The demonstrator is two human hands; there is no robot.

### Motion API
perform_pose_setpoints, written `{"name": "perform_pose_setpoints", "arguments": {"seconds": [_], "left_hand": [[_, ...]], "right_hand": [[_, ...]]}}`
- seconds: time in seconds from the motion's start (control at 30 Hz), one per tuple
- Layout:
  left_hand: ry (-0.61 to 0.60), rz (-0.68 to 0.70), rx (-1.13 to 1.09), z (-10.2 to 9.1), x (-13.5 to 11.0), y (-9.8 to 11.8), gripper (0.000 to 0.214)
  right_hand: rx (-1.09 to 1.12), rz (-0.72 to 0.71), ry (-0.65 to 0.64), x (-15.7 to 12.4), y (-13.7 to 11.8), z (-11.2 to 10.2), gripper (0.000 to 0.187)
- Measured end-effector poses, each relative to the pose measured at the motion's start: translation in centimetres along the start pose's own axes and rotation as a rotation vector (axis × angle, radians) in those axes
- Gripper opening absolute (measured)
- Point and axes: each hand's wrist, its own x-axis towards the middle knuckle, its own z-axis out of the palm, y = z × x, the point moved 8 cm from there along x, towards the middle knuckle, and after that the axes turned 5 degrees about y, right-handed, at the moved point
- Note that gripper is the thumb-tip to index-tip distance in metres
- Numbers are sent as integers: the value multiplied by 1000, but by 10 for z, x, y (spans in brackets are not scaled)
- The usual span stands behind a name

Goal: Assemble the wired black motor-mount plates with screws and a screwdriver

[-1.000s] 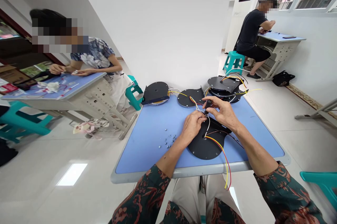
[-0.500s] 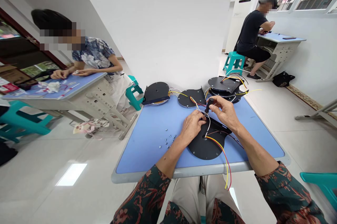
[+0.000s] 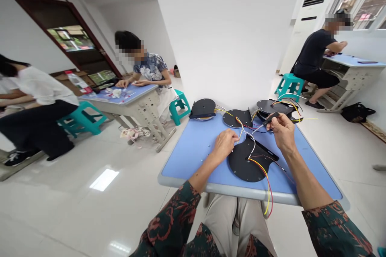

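Note:
My right hand (image 3: 283,130) grips a screwdriver (image 3: 268,121) by its black handle, with the metal shaft pointing left and down above the table. Beside the black plate's left edge is my left hand (image 3: 224,143), its fingertips pressed together near white and yellow wires. Whether a wire or a small screw is between them is too small to tell. In front of me a round black metal plate (image 3: 245,164) with a raised edge lies flat on the table. White, red, yellow and dark wires (image 3: 265,176) come out of its middle hole; some hang over the front edge.
Similar black discs stand along the back of the blue table (image 3: 187,160): one at the left (image 3: 203,107), one in the middle (image 3: 235,118), a stack at the right (image 3: 268,106). Small screws lie left of my left hand. Other people sit at nearby tables.
My right hand has lifted the screwdriver off the plate and moved right, tilting it from upright to slanted. My left hand has drawn back from the plate's raised edge. The view has turned left.

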Motion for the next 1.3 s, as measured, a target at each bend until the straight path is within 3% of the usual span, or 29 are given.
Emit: {"name": "perform_pose_setpoints", "arguments": {"seconds": [0.13,0.2,0.33,0.5,0.67,0.73,0.87,1.0,1.17,1.3], "left_hand": [[28,-29,78,-40,-25,-38,9],[41,-28,106,-51,-43,-53,9],[88,-3,146,-55,-70,-67,12],[90,33,140,-57,-81,-68,17],[194,44,121,-60,-105,-40,23],[205,30,66,-43,-124,-18,25],[121,-23,-4,9,-150,20,59],[99,-71,-60,28,-141,27,66],[36,-47,-163,27,-99,18,63],[-45,-85,-204,34,-66,9,63]], "right_hand": [[-30,13,-69,-3,6,5,31],[-55,23,-122,-5,8,10,33],[-60,47,-145,-3,6,12,35],[-20,168,-105,-6,7,2,38],[-12,325,-33,-35,18,-22,43],[-12,375,-13,-47,21,-30,46],[-24,453,-52,-68,24,-35,49],[-20,502,-2,-85,20,-48,50],[12,559,107,-107,11,-69,51],[-31,603,112,-122,-2,-74,52]]}}
